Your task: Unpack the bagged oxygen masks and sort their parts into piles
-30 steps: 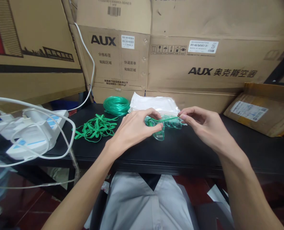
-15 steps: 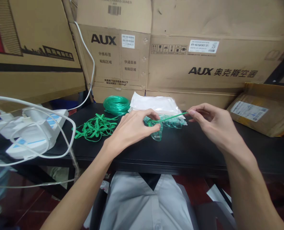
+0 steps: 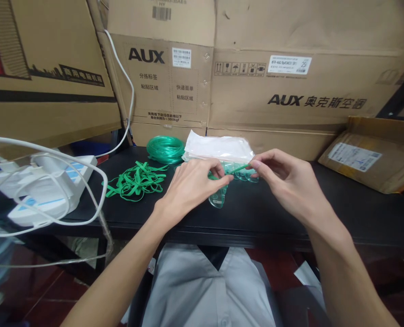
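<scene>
My left hand [image 3: 191, 179] pinches a clear green plastic face mask [image 3: 217, 199] between thumb and fingers, just above the table. Part of the mask hides behind the thumb and fingers. My right hand [image 3: 283, 177] has its thumb and forefinger closed on a thin green elastic strap [image 3: 238, 169]. The strap runs in a short line from the mask to the right hand. Behind it, a row of similar clear green masks [image 3: 251, 175] lies in front of a white packet stack [image 3: 219, 149].
A tangle of green elastic straps [image 3: 137, 180] lies left of my hands, with a coil of green tubing [image 3: 165, 150] behind. White power strips with cables [image 3: 52, 195] sit far left. Cardboard boxes wall the back; a taped carton [image 3: 368, 154] stands right.
My right hand has moved left towards my left hand, so the visible strap between them is shorter. My left hand and the mask have dropped slightly and shifted a little left.
</scene>
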